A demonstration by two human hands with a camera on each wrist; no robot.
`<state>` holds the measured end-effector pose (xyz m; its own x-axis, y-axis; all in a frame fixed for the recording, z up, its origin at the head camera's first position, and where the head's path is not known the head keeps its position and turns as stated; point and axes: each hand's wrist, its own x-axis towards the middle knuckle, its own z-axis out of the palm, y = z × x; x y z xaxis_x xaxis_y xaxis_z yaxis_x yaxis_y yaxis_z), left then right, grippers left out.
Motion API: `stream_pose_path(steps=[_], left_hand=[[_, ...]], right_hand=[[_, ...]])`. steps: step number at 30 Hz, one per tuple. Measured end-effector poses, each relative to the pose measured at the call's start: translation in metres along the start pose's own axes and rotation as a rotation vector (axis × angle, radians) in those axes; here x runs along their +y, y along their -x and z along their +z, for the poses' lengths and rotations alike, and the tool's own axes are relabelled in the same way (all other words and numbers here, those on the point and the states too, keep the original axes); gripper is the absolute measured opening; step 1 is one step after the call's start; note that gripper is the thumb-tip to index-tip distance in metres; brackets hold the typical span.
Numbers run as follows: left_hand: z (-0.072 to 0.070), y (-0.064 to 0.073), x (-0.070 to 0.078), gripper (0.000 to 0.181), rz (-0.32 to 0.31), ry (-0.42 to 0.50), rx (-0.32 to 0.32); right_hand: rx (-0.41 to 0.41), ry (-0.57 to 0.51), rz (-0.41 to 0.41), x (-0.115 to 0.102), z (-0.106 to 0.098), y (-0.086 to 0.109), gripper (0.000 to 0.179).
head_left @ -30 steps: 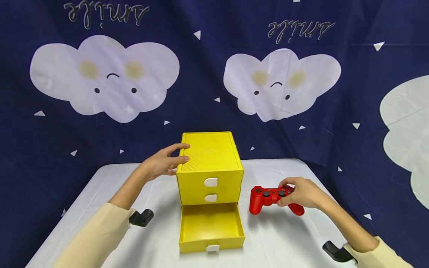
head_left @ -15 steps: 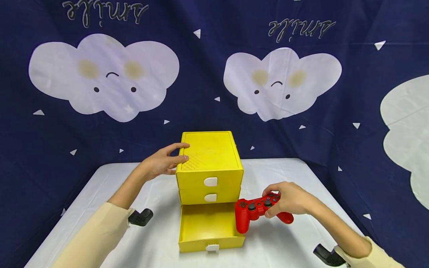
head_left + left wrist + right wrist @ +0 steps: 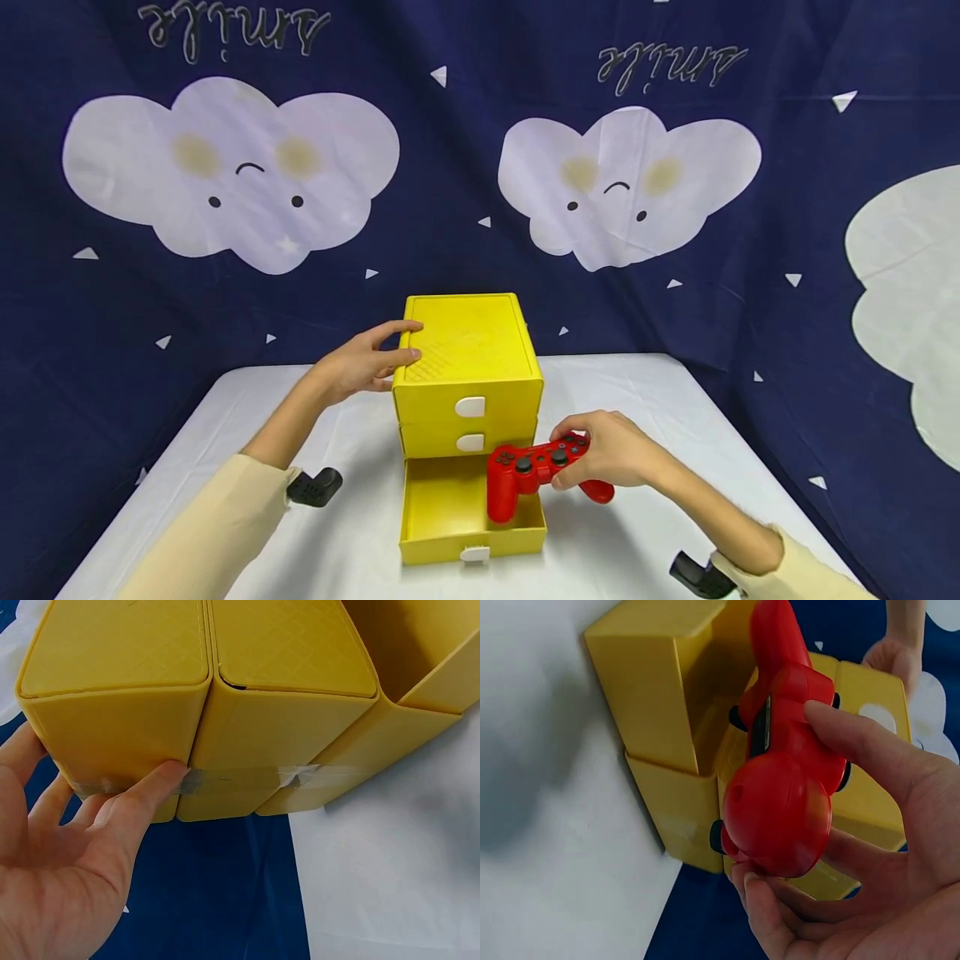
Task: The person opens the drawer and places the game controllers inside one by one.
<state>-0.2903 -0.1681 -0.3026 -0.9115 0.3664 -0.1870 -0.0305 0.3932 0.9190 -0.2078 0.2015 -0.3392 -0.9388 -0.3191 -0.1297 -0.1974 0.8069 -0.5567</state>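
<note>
Fingers [image 3: 573, 475] of the right hand [image 3: 607, 454] curl round the right grip of the red game controller [image 3: 536, 471], thumb on its upper face, and hold it in the air with its left grip hanging over the right wall of the open bottom drawer [image 3: 450, 517]. To do this step well, I judge that the controller should be carried further left until its whole body clears that wall, levelled, and then lowered flat onto the drawer floor, not dropped on a corner. Its long axis runs left to right, slightly tilted; the sticks and buttons face up and toward the near side, and the two grips point down and near. On the other side, the left hand [image 3: 360, 367] lies with straight fingers and thumb against the top left edge of the yellow drawer cabinet [image 3: 468, 350], pressing rather than clasping it; this bracing should keep the cabinet from sliding on the white table [image 3: 637, 533]. Both upper drawers are closed.
</note>
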Motion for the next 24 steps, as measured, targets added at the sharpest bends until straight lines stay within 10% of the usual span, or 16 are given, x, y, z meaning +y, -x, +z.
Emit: stream_pose_path(steps=[24], left_hand=[[-0.002, 0.002, -0.001, 0.066, 0.027, 0.021, -0.017]], right_hand=[[0.038, -0.039, -0.142, -0.017, 0.054, -0.026, 0.047]])
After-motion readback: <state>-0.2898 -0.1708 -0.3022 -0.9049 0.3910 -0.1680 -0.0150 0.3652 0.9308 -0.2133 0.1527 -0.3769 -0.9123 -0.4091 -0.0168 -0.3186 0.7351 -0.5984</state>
